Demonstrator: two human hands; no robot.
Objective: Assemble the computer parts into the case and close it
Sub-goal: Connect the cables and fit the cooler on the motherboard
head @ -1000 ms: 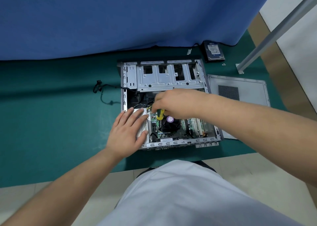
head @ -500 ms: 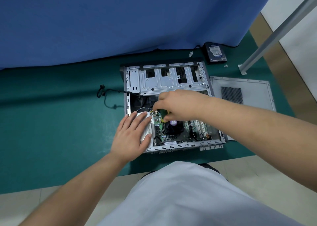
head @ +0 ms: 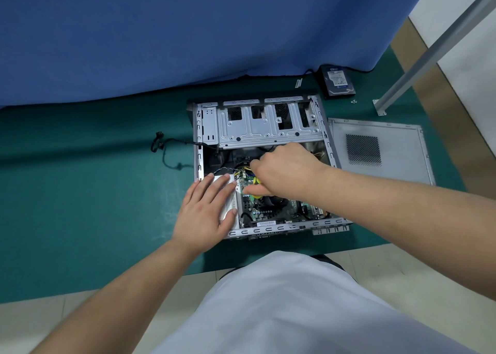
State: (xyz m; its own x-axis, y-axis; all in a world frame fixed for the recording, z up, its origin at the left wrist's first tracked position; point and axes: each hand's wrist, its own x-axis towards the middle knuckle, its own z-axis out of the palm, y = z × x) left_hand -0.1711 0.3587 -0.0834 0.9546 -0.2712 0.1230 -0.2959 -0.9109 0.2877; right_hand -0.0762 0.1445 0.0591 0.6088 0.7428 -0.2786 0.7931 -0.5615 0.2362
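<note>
Left hand [head: 205, 208] lies flat on the silver box [head: 228, 192] in the case [head: 268, 165] at frame centre; right hand [head: 284, 172] grips a yellow screwdriver [head: 257, 181] over the board [head: 257, 208]. Hardly anything has shifted lately, so fastening goes on; panel [head: 389, 165] waits right.

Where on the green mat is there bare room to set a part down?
Bare mat lies left of the case, beyond the loose cable. Crowded: the right, with side panel and hard drive.
</note>
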